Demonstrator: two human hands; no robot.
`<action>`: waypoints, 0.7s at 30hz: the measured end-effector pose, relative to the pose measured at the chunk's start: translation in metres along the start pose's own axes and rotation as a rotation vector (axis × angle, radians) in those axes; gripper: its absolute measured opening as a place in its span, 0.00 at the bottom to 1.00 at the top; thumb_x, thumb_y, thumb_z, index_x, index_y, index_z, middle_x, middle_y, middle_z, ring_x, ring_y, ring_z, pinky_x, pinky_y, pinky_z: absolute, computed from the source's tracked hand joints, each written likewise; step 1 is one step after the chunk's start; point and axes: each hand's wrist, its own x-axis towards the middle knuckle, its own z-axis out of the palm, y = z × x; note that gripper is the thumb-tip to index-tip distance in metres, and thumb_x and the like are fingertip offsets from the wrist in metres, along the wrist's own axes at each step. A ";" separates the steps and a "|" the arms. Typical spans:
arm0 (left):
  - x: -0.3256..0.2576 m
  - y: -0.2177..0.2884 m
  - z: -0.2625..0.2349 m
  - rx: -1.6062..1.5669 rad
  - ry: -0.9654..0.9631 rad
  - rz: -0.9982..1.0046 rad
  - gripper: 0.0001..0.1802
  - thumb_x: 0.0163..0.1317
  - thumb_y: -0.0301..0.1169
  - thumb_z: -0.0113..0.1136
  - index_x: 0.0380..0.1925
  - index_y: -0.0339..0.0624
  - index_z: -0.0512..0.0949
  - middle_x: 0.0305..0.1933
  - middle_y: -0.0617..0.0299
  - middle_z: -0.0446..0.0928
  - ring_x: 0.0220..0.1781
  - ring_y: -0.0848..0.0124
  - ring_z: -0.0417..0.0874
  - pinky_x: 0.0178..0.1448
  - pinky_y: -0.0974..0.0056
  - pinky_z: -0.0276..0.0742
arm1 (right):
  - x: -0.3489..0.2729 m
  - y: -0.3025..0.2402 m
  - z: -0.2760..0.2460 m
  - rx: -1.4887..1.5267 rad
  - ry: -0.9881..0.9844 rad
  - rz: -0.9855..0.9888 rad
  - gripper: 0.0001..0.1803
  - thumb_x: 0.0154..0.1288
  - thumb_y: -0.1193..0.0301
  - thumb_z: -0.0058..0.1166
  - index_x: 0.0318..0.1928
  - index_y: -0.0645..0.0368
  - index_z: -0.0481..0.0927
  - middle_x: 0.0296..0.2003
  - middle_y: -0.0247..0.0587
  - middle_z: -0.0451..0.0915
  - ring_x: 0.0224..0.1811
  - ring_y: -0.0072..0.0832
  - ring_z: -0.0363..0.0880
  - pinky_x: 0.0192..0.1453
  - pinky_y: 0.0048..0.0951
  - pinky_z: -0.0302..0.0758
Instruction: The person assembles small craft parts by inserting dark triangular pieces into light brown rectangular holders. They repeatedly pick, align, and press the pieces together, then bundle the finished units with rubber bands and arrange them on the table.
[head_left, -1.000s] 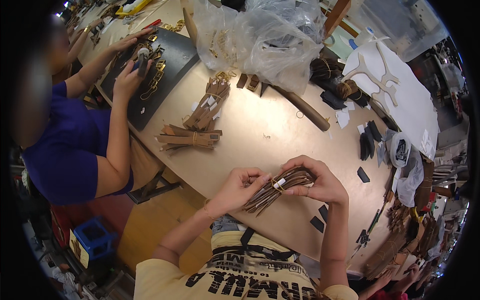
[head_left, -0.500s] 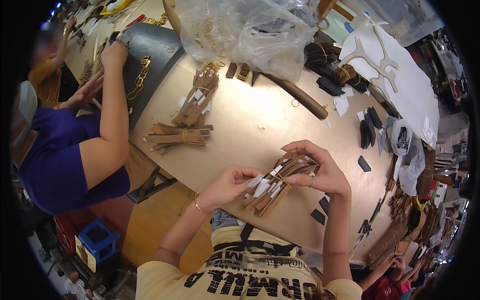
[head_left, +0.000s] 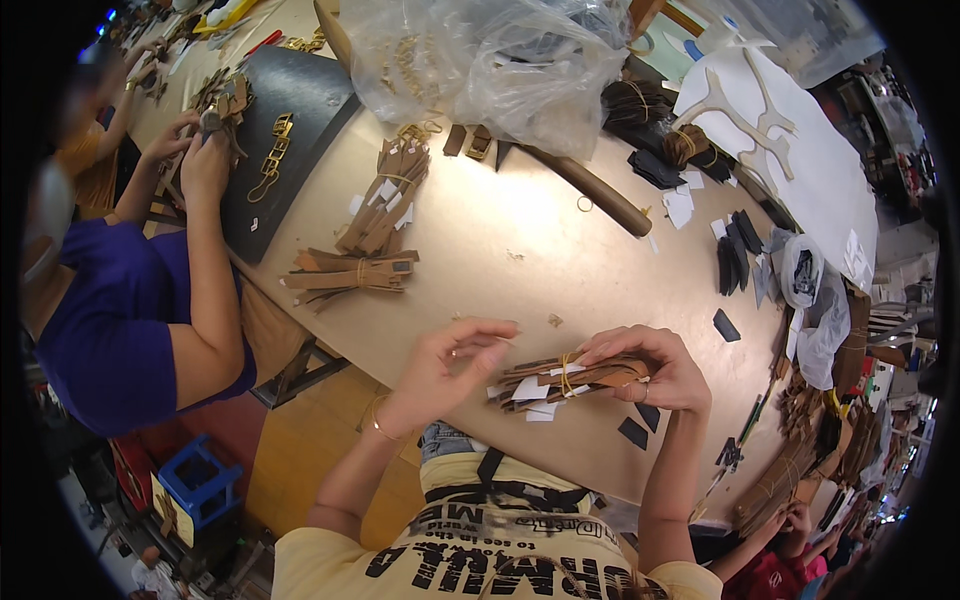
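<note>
My right hand [head_left: 662, 368] is wrapped round one end of a bundle of brown leather strips [head_left: 606, 374], its fingers on top. A yellow elastic band [head_left: 566, 377] circles the bundle, and white paper tags [head_left: 531, 388] stick out near its left end. The bundle lies almost level, low over the near part of the table. Just left of it is my left hand [head_left: 450, 368], fingers stretched out and thumb apart, holding nothing that I can see. Two more banded bundles, one of tagged strips [head_left: 384, 205] and one of lighter brown strips [head_left: 345, 273], lie farther left.
A brown rod [head_left: 590, 190] lies across the table, near a clear plastic bag [head_left: 500, 75]. Black pieces [head_left: 738, 250] and a white sheet [head_left: 825, 165] are at the right. On the left, a co-worker in purple [head_left: 130, 300] handles straps beside a black mat [head_left: 290, 110] with gold buckles [head_left: 278, 145].
The bundle has tipped from slanting to nearly level. My left hand has come off its tagged end, and its fingers have straightened. My right hand has moved slightly nearer to me.
</note>
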 end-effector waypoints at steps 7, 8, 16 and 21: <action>-0.005 -0.010 -0.020 0.428 0.144 0.110 0.10 0.65 0.30 0.64 0.44 0.39 0.81 0.43 0.59 0.82 0.43 0.71 0.83 0.48 0.65 0.78 | -0.002 -0.005 -0.004 -0.024 0.439 0.211 0.25 0.60 0.76 0.66 0.57 0.63 0.75 0.50 0.44 0.82 0.51 0.28 0.82 0.56 0.32 0.80; -0.010 -0.012 -0.017 0.583 0.106 0.206 0.10 0.64 0.31 0.65 0.44 0.40 0.81 0.43 0.59 0.81 0.42 0.69 0.82 0.47 0.64 0.77 | 0.002 -0.006 -0.006 -0.008 0.513 0.243 0.25 0.60 0.76 0.65 0.58 0.63 0.74 0.49 0.43 0.82 0.50 0.27 0.82 0.56 0.31 0.80; -0.043 -0.031 0.004 1.270 -0.229 0.547 0.16 0.59 0.29 0.61 0.47 0.38 0.79 0.44 0.57 0.76 0.48 0.63 0.79 0.54 0.61 0.76 | 0.042 0.007 0.004 -0.500 0.548 0.288 0.23 0.65 0.66 0.63 0.57 0.61 0.76 0.41 0.37 0.83 0.42 0.23 0.80 0.49 0.26 0.77; -0.033 -0.033 -0.003 1.420 -0.453 0.663 0.19 0.56 0.28 0.60 0.49 0.38 0.79 0.47 0.57 0.75 0.47 0.63 0.80 0.51 0.61 0.78 | 0.024 0.003 0.017 -1.312 0.780 -0.034 0.28 0.59 0.58 0.67 0.55 0.59 0.78 0.54 0.46 0.76 0.56 0.45 0.73 0.59 0.40 0.73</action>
